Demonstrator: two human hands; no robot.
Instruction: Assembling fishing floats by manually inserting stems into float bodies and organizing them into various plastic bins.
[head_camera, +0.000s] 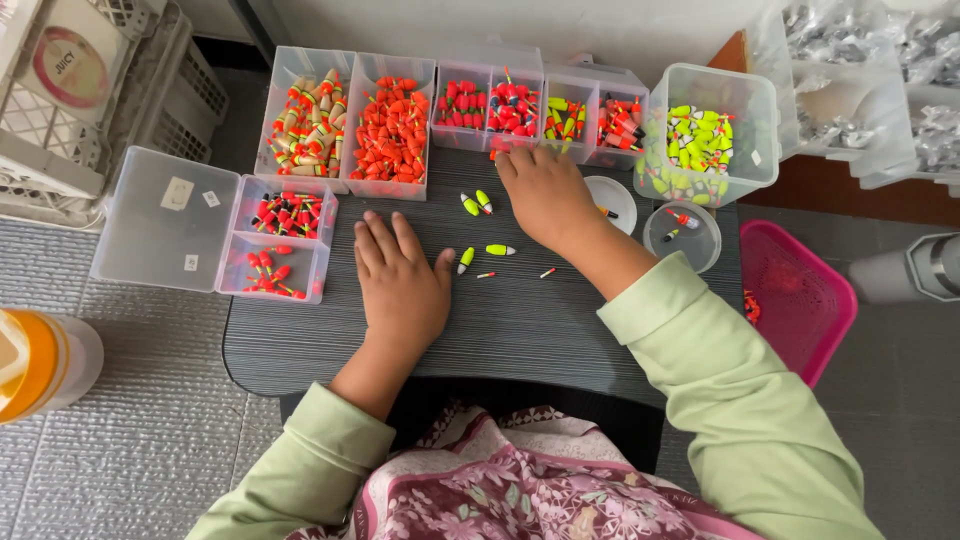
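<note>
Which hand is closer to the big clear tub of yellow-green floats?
Right. The right hand rests on the table just left of the tub of yellow-green floats; the left hand lies flat farther left and nearer the person.

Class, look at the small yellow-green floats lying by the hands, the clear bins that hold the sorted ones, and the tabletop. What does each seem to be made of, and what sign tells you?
Yellow-green floats: likely painted foam or light plastic; matt, even neon colour. Clear bins: thin transparent plastic; contents show through walls. Tabletop: dark grey, fine straight grain, probably laminate over board, though unsure.
</note>
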